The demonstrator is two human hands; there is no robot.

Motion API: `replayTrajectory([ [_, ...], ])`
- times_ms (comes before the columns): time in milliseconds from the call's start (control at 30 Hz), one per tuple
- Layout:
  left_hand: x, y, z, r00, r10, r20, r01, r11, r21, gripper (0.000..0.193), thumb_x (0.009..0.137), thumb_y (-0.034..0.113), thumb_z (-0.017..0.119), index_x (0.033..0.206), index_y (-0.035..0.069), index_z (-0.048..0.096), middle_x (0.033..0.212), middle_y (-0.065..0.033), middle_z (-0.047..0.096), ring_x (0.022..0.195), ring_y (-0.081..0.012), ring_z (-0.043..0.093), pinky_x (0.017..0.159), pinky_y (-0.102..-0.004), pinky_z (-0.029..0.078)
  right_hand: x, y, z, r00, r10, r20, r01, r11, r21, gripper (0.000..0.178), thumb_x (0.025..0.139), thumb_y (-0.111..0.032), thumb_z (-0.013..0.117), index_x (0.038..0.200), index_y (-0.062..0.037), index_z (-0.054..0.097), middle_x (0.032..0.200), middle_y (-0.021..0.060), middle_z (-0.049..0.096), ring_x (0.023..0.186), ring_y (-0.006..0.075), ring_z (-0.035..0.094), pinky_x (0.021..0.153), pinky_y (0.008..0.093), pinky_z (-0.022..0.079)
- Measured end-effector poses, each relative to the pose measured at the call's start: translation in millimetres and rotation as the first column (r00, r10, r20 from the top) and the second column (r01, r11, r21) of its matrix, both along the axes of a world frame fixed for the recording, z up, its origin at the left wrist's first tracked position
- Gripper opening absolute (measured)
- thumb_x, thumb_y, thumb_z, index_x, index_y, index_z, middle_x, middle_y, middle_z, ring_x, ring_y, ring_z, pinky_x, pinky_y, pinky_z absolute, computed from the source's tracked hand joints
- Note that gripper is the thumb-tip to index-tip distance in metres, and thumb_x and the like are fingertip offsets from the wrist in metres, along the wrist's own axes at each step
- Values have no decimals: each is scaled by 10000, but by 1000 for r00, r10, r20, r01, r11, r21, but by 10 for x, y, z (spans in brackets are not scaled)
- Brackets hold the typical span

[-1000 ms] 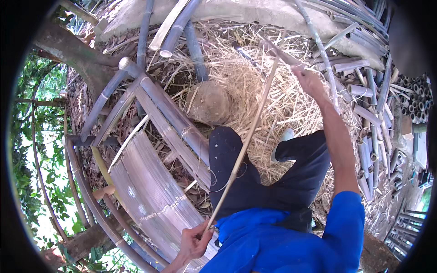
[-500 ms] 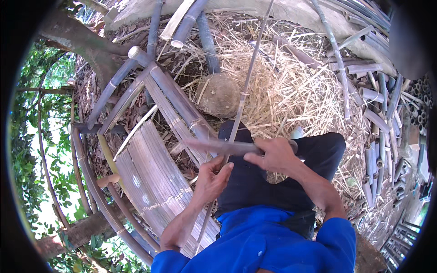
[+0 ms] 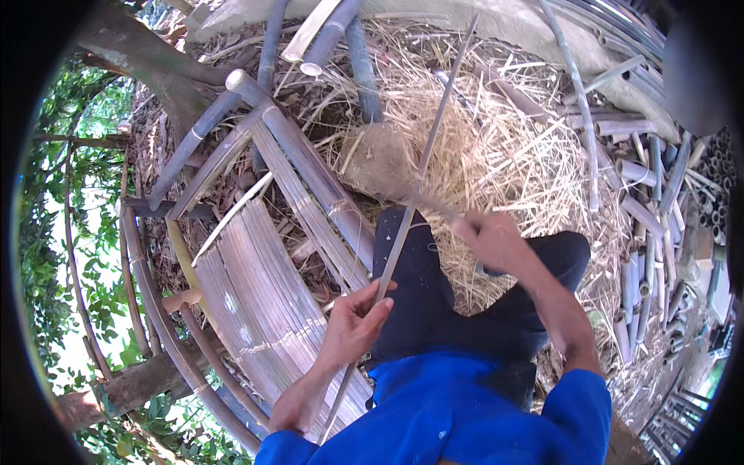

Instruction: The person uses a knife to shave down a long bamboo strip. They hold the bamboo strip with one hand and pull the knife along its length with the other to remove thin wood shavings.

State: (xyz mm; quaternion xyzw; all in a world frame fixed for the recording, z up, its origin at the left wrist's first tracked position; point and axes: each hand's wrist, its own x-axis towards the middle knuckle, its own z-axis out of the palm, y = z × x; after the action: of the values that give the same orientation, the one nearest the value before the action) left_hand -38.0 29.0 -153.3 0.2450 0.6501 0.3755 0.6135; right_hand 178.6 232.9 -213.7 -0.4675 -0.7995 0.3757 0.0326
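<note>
A long, thin bamboo strip runs slantwise from the straw-strewn ground down past my left side. My left hand is closed round its lower part, thumb and fingers pinching it beside my thigh. In my right hand, closed, is a large knife, its blade smeared by motion. That blade points up and left and overlaps the strip beyond my knee; whether it touches is unclear. Beneath the strip's middle stands a round chopping-block-like stump, partly blurred behind the blade.
To my left stands a slatted bamboo bench with a thick pole frame. Pale shavings cover the ground ahead. Cut bamboo poles are piled at the right, and a tree trunk rises at the far left.
My right hand has moved right and slightly up, swinging the knife from across the strip near my left hand to farther up along it. The left hand has dropped slightly, still gripping.
</note>
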Motion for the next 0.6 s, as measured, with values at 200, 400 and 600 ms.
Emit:
replayTrajectory([
  [200,-20,20,-5,1000,8,13,-8,1000,-4,283,1007,137,636,1263,16,640,649,96,474,530,-3,387,477,-216,264,34,87,-126,996,-84,35,85,995,-48,537,962,-565,575,936,-43,698,673,199,639,621,367,647,627,481,510],
  [400,-9,-160,150,997,-12,-77,6,997,-72,274,991,146,661,1226,6,652,646,98,483,541,-7,387,485,-221,264,63,423,-38,993,89,75,-98,987,130,680,959,-665,516,931,-16,716,689,221,657,650,337,672,653,484,523],
  [600,9,-716,332,989,-98,-114,78,983,-169,261,977,168,687,1182,9,709,642,91,494,575,-6,397,501,-221,262,811,1871,-382,909,-389,151,346,904,250,921,914,-814,389,1048,24,745,825,284,705,861,441,703,860,512,530],
])
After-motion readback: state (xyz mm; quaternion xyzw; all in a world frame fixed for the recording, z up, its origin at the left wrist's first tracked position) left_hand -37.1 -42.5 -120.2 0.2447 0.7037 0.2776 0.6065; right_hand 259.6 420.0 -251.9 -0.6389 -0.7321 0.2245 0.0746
